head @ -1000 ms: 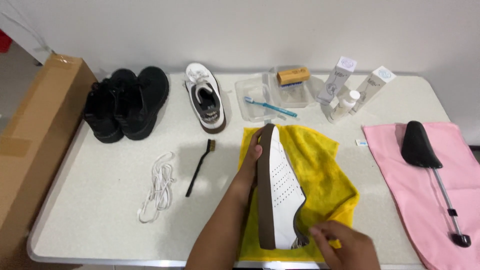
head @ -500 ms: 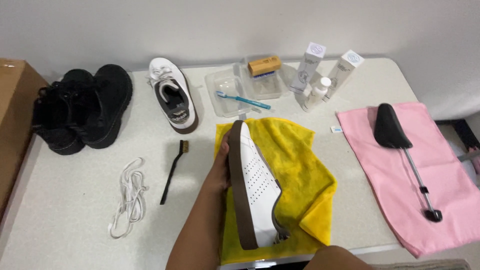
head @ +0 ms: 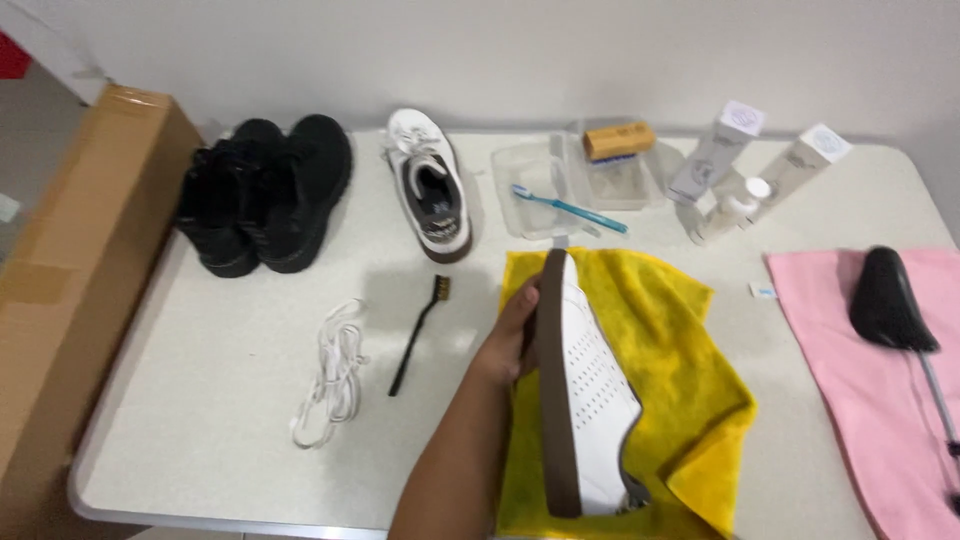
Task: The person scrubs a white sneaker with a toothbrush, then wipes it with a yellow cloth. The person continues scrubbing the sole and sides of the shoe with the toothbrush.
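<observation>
Our left fingers (head: 527, 305) wrap the toe end of the white sneaker (head: 590, 385), closed on the brown sole edge, thumb side hidden behind the shoe. Left hand (head: 510, 335) comes in from the bottom centre of the frame. Right hand isn't in the pic, so we can't tell its state.

Step in hand, as we judge it: steadying the shoe on its side w/ the sole edge turned up, ready for cleaning. Next move prob. calls for a tool in the free hand & a firm hold so the shoe doesn't roll off its edge.

Sneaker sits tipped on its side, lower centre, perforated upper facing right, heel toward the bottom edge; fingers touch it only at the toe. It rests on the yellow cloth (head: 680, 370).

Just left of the hand: black brush (head: 418, 335), then loose white laces (head: 330, 375). Above: second white sneaker (head: 432, 185), upright. Upper left: black shoes (head: 265, 190), cardboard box (head: 70, 280) at the frame's left. Top centre: clear tray (head: 540, 165) w/ blue toothbrush (head: 568, 208), wooden-backed brush (head: 620, 140). Upper right: two white tubes (head: 720, 150), small bottle (head: 735, 205). Right edge: pink cloth (head: 880, 400) w/ black shoe tree (head: 888, 300). All on the white surface (head: 200, 400).
</observation>
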